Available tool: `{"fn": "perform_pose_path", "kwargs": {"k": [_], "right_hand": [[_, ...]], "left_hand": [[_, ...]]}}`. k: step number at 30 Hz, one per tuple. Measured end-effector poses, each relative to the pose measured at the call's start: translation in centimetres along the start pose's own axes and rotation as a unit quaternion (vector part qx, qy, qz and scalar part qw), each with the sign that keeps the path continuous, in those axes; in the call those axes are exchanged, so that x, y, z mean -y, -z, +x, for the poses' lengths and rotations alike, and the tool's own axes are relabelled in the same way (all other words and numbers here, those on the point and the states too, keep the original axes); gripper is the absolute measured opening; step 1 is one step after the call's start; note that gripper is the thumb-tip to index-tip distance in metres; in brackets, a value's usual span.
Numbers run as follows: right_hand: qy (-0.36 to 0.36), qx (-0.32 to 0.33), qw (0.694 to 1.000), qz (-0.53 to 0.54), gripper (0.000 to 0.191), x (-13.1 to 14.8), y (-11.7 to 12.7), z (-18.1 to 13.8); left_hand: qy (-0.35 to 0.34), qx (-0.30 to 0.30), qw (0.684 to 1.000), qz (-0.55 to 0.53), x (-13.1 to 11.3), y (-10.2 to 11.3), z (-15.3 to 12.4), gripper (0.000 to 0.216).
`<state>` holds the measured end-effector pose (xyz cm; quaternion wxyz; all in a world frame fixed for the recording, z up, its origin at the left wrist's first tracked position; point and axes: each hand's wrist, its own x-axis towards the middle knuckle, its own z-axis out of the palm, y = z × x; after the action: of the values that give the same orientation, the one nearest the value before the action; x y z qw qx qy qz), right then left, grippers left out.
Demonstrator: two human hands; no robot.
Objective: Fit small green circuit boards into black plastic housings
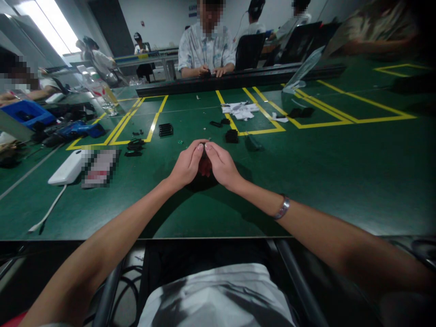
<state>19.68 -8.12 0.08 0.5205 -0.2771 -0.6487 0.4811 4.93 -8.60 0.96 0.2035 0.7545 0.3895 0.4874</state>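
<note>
My left hand (186,164) and my right hand (223,165) meet over the green table (218,213), curled toward each other with the thumbs side by side. A small dark patch shows between the thumb tips, but what lies inside the fingers is hidden. Just beyond the hands are a small black block (231,136) and a stack of black strips (165,130). More black parts (135,145) lie to the left of them.
A white power bank (70,167) with a cable and a blurred phone-like object (100,168) lie at left. Behind them are a blue power drill (75,131), blue bin (29,113) and plastic bottle (102,93). White scraps (241,110) lie ahead; a person (207,50) sits opposite.
</note>
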Motion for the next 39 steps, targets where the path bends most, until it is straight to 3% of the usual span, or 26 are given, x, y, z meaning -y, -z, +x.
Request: {"fn": "perform_pose_path", "kwargs": {"k": [6, 13, 39], "right_hand": [[0.012, -0.011, 0.999, -0.038, 0.043, 0.1, -0.1, -0.1], [0.111, -0.061, 0.985, -0.118, 0.040, 0.1, -0.4, -0.1], [0.105, -0.103, 0.979, -0.140, 0.046, -1.0, -1.9, 0.5]], "left_hand": [[-0.008, -0.013, 1.000, -0.003, 0.0, -0.3, -0.2, 0.046], [-0.020, -0.057, 0.998, 0.028, -0.2, -1.3, -0.4, 0.047], [0.006, -0.117, 0.991, 0.068, 0.7, -2.5, -0.6, 0.048]]}}
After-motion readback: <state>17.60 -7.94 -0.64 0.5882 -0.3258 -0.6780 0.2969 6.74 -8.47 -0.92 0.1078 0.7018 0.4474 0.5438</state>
